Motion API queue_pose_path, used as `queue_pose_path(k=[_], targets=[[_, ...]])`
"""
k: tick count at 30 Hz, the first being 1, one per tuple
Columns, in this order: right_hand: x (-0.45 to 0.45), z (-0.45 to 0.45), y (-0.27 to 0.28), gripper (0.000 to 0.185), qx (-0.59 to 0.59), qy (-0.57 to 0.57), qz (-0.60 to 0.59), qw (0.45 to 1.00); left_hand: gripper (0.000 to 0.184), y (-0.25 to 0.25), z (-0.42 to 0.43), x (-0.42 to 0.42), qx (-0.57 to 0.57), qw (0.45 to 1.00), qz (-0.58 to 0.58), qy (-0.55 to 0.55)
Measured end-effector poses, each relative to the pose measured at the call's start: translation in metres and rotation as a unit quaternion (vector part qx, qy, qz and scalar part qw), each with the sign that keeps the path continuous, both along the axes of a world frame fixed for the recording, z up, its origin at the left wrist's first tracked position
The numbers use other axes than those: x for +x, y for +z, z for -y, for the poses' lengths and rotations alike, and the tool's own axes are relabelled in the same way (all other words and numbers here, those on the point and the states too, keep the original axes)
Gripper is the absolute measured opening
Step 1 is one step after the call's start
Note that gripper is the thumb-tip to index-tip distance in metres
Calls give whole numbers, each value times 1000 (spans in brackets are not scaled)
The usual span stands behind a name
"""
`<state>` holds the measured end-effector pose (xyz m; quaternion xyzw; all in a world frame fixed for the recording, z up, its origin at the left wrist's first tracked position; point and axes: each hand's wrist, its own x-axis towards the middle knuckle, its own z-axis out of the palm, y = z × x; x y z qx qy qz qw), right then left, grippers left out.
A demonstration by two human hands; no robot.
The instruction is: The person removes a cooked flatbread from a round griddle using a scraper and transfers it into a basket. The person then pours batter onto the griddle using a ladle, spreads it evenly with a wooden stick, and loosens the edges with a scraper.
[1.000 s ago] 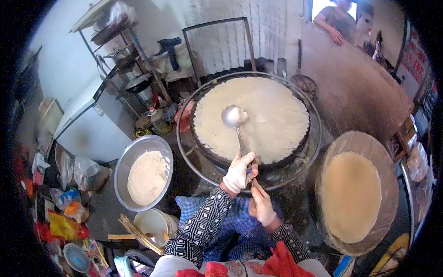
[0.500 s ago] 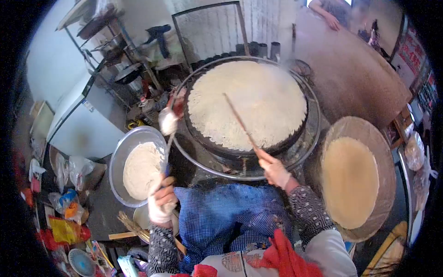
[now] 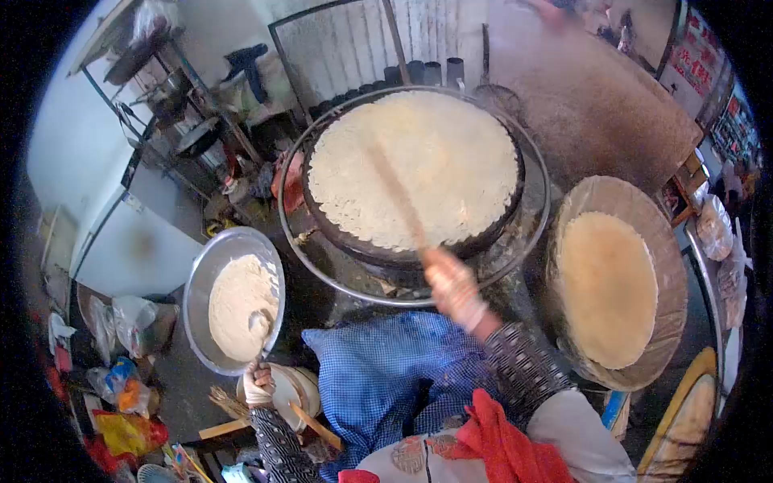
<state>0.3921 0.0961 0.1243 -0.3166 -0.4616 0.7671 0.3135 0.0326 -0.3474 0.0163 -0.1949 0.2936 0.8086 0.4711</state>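
Observation:
My left hand (image 3: 259, 385), in a thin glove, is closed round the handle of a ladle (image 3: 258, 322). The ladle's head rests in thick pale batter (image 3: 233, 304) inside a metal bowl (image 3: 193, 299). My right hand (image 3: 452, 290), also gloved, grips a thin wooden stick (image 3: 394, 189), blurred by motion. That stick reaches over a large round griddle (image 3: 519, 189), whose top is covered by a wide sheet of pale batter (image 3: 451, 153). Whether the stick's far end touches the batter I cannot tell.
A metal ring (image 3: 294, 249) surrounds the griddle. To the right stands a deep round basket (image 3: 672, 298) holding flat yellowish pancakes (image 3: 608, 282). A white bucket (image 3: 302, 378) is beside my left hand. A large brown board (image 3: 596, 113) stands behind, with a person's blurred arm (image 3: 555, 12) above.
My left hand has moved down and left, bringing the ladle from beside the griddle into the bowl. My right hand and stick have shifted slightly left. The whole view has shifted a little.

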Motion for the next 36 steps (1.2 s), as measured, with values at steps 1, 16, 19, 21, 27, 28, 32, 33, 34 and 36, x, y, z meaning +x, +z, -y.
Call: queue_pose_path(k=[1, 16, 19, 21, 27, 28, 32, 33, 34, 36], targets=[[18, -29, 7, 37, 11, -29, 9, 999, 13, 14, 1, -1, 17, 992, 73, -101], [21, 43, -55, 47, 194, 109, 104, 969, 65, 87, -260, 43, -490, 117, -844, -181], [33, 64, -43, 47, 59, 98, 88, 990, 45, 61, -310, 47, -434, -63, -876, -203], [54, 58, -9, 46, -25, 67, 122, 990, 34, 62, -337, 68, -466, -124, -778, -404], [94, -37, -41, 42, 18, -202, 117, 972, 25, 83, -350, 160, -401, 1, -767, -501], [88, -34, -73, 43, 195, -178, 160, 951, 22, 86, -351, 180, -379, 61, -784, -488], [59, 46, -60, 46, 266, 57, 192, 943, 32, 57, -347, 234, -296, 138, -880, -346], [54, 60, -63, 47, 266, 84, 163, 946, 32, 46, -348, 237, -309, 115, -877, -350], [47, 71, -36, 44, 138, 124, 163, 969, 32, 45, -350, 228, -350, 114, -850, -376], [54, 52, -55, 42, 292, 37, 116, 949, 31, 66, -349, 201, -395, 57, -806, -437]])
